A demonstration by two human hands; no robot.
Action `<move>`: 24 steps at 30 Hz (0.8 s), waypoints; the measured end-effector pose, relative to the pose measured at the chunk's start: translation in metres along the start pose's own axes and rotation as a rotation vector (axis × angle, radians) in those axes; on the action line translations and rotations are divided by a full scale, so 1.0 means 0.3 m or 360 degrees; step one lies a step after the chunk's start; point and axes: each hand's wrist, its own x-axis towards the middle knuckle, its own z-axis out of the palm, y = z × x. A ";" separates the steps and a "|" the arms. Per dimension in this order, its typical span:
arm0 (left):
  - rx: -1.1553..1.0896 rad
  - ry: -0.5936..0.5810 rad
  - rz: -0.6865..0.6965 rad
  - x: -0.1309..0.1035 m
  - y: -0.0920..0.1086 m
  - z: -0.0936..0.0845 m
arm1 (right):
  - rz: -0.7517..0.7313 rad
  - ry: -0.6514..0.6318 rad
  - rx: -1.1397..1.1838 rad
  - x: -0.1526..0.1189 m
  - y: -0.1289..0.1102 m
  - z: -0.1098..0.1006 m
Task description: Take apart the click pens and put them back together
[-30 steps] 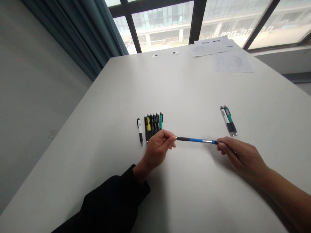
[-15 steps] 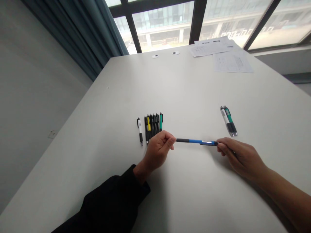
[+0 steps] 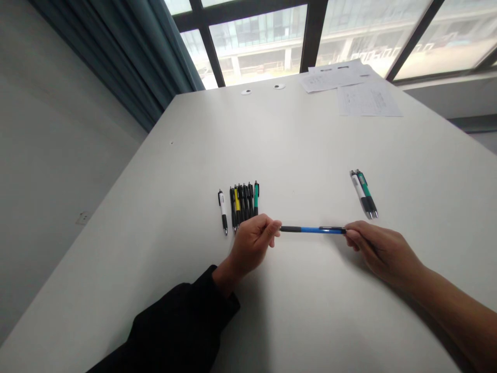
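A person sat or stood at a broad white table [image 3: 295,155], holding a slim blue pen with a dark grip and a black clip [image 3: 312,230] crosswise between two bare hands. The left hand [image 3: 252,243], coming out of a loose black sleeve [image 3: 182,321], had its thumb and forefinger pinched on the tip at the grip end, its other fingers curled in. The right hand [image 3: 382,251], forearm bare, pinched the opposite end, beside the clip, between thumb and fingers. Just beyond the left hand, and partly hidden by it, was a tight row of upright-pointing pens: several black pens [image 3: 246,202], one yellow-barrelled pen [image 3: 237,199] among them, and a green pen with a black clip [image 3: 256,196] at the right end. A white pen with a black grip [image 3: 222,207] lay slightly apart to their left. Beyond the right hand, a second white pen [image 3: 357,185] and a second green pen [image 3: 363,183] lay side by side, slanting. Printed white paper sheets [image 3: 368,101] covered the far right corner.
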 end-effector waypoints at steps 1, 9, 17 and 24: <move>0.0008 -0.0001 0.0001 0.000 -0.001 0.000 | -0.0010 0.0004 -0.0005 0.000 -0.001 0.000; -0.0030 -0.0011 0.0036 0.001 -0.005 0.005 | -0.0052 0.0024 -0.0036 0.004 -0.004 0.000; -0.0052 0.0075 0.0151 0.000 0.003 0.011 | -0.0203 -0.0029 -0.0055 0.005 -0.002 0.009; -0.0567 0.0224 0.0154 0.008 -0.002 0.026 | -0.0236 -0.0177 0.0121 -0.008 -0.042 0.038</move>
